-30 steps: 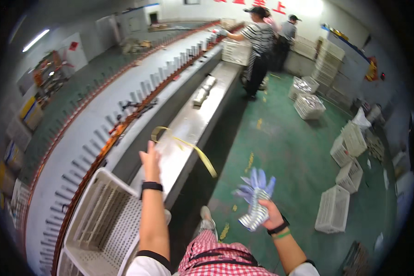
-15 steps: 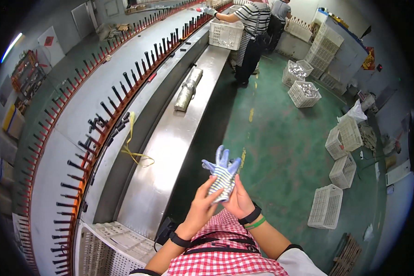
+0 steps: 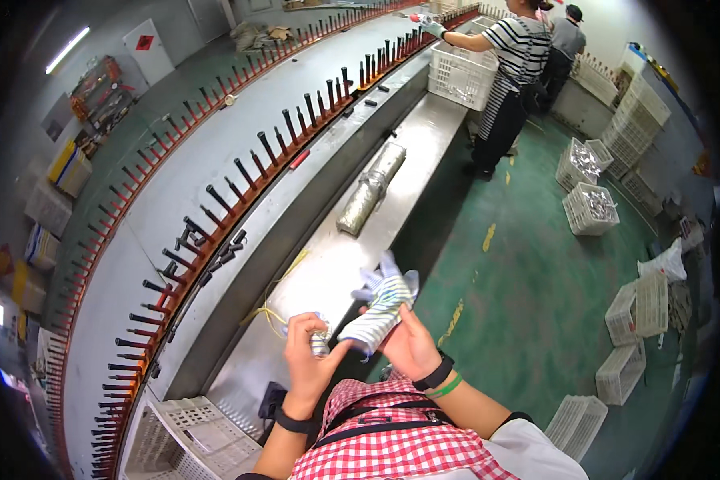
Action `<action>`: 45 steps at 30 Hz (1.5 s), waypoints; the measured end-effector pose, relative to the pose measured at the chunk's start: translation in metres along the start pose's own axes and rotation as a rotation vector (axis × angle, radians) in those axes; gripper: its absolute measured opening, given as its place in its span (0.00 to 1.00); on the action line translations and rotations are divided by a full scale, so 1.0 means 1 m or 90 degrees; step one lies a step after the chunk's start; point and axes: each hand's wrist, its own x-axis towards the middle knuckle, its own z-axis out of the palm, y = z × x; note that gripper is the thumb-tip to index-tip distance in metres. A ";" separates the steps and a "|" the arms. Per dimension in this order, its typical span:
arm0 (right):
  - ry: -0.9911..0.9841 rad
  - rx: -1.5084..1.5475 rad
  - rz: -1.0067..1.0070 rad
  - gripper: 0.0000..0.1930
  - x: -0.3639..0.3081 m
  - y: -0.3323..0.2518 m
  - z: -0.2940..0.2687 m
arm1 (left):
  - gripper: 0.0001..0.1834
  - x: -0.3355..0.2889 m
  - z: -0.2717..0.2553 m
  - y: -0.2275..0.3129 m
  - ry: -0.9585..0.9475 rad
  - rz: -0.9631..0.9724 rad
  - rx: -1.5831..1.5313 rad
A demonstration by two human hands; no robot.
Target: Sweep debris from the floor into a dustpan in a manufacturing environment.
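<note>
Striped work glove (image 3: pixel 378 310) with bluish fingertips is held in my right hand (image 3: pixel 409 346), whose fingers close round its side. Its fingers point away from me. In my left hand (image 3: pixel 306 362) is a second striped glove (image 3: pixel 321 339), bunched up and partly hidden by my curled fingers. My left thumb reaches to the cuff of the first glove. Both hands are above the near end of the metal bench (image 3: pixel 328 280). A silvery wrapped cylindrical bundle (image 3: pixel 372 190) lies further along that bench.
On my left runs a conveyor (image 3: pixel 136 264) lined with upright black-topped pegs. A white plastic crate (image 3: pixel 176 432) stands at lower left. Yellow string (image 3: pixel 274 312) lies on the bench. Ahead, a person in a striped top (image 3: pixel 516 48) works beside another crate (image 3: pixel 462 76). More crates (image 3: pixel 590 210) sit on the floor at right.
My left hand has moved left, and a bunched second glove now shows in it, apart from the first. The view has turned left, so the surroundings appear further right.
</note>
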 end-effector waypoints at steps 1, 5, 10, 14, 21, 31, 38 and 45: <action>0.002 -0.041 -0.015 0.25 0.011 -0.016 -0.010 | 0.30 0.011 0.003 0.007 -0.023 -0.004 0.056; 0.010 -0.024 0.046 0.24 0.041 -0.064 -0.023 | 0.31 0.040 0.017 0.021 -0.144 -0.034 0.111; -0.008 0.004 0.151 0.24 0.074 -0.081 -0.029 | 0.24 0.077 0.071 0.029 -0.162 0.020 0.141; 0.025 0.003 0.136 0.22 0.092 -0.091 -0.034 | 0.20 0.098 0.093 0.044 -0.186 0.013 0.142; 0.055 -0.284 0.000 0.18 0.109 -0.114 -0.028 | 0.10 0.138 0.107 0.008 -0.029 -0.462 -0.295; -0.079 -0.748 0.077 0.11 0.135 -0.143 -0.037 | 0.13 0.165 0.137 -0.027 0.146 -0.606 -0.684; 0.037 -0.385 0.046 0.07 0.152 -0.201 -0.037 | 0.12 0.196 0.118 -0.021 0.252 -0.329 -0.403; 0.000 -0.411 0.035 0.08 0.169 -0.240 -0.039 | 0.35 0.209 0.158 -0.001 -0.162 -0.652 -0.584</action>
